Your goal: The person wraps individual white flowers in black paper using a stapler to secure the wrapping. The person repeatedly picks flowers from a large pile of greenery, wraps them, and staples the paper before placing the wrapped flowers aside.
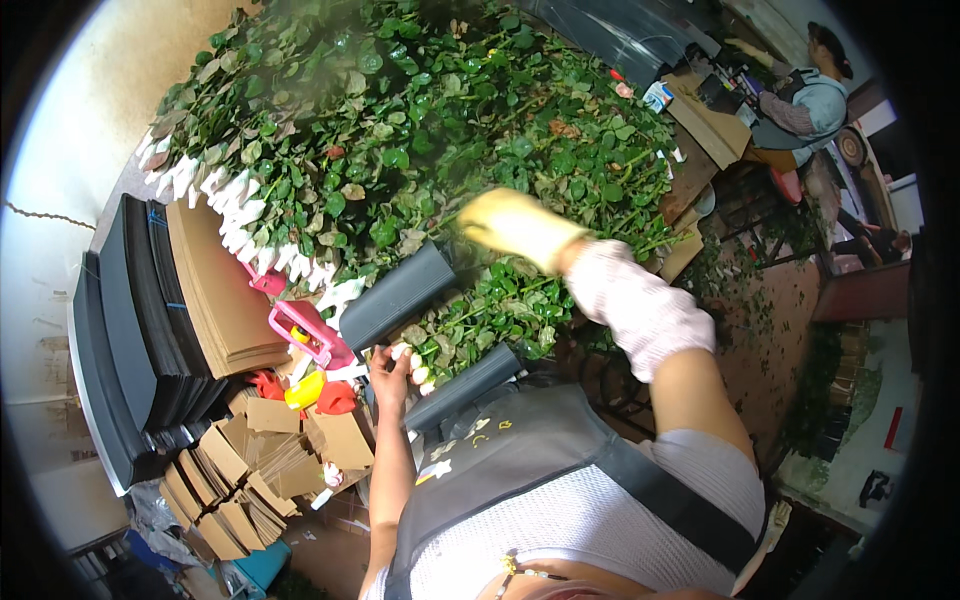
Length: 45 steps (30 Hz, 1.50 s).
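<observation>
My bare left hand is at the near end of a small row of pale rose heads, its fingers against the first one; whether it grips the flower is not clear. The leafy stems of this row lie between two dark grey curved panels. My right hand wears a yellow glove and is motion-blurred over the foliage, beyond the stems; its fingers are partly hidden. Behind spreads a large heap of leafy rose stems, many with white sleeved heads along the left edge.
A pink plastic holder, a yellow object and red pieces lie left of my left hand. Cardboard pieces and stacked dark sheets stand farther left. Another person sits at the far right behind a cardboard box.
</observation>
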Each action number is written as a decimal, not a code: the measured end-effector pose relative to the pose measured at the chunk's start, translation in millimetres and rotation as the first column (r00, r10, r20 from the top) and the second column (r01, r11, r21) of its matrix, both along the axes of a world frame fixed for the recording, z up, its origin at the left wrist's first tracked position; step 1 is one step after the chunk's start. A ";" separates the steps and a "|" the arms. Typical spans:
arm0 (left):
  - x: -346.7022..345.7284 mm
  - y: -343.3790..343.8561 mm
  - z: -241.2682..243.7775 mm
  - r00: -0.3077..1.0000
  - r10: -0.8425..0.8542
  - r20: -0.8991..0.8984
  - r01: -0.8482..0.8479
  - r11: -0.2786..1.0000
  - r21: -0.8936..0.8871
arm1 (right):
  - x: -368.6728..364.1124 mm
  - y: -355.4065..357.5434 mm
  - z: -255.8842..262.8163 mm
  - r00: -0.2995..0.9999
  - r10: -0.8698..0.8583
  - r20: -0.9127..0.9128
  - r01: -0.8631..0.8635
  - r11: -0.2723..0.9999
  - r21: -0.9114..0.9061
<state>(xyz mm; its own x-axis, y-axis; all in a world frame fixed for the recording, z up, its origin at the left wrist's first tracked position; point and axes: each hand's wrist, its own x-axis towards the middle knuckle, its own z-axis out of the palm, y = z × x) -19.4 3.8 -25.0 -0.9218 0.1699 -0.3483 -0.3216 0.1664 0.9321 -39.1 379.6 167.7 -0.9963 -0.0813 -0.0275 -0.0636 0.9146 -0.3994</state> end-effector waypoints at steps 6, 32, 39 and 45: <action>-6.7 13.9 -4.8 0.999 0.003 0.048 0.000 0.998 -0.056 | -117.5 -22.7 -171.3 0.896 -0.434 -0.093 0.268 0.363 0.892; 4.3 26.8 57.5 0.998 0.062 -0.005 -0.062 0.993 -0.101 | -133.5 35.0 -175.4 0.998 -0.056 0.028 0.011 0.597 0.802; 15.0 14.7 13.4 0.992 0.038 -0.123 -0.068 0.966 -0.249 | -137.1 57.7 7.0 0.738 0.115 -0.665 0.117 0.949 0.293; 7.7 14.0 13.9 0.993 0.024 -0.114 -0.048 0.976 -0.211 | -132.4 65.8 27.3 0.974 0.116 -0.193 -0.005 0.869 0.496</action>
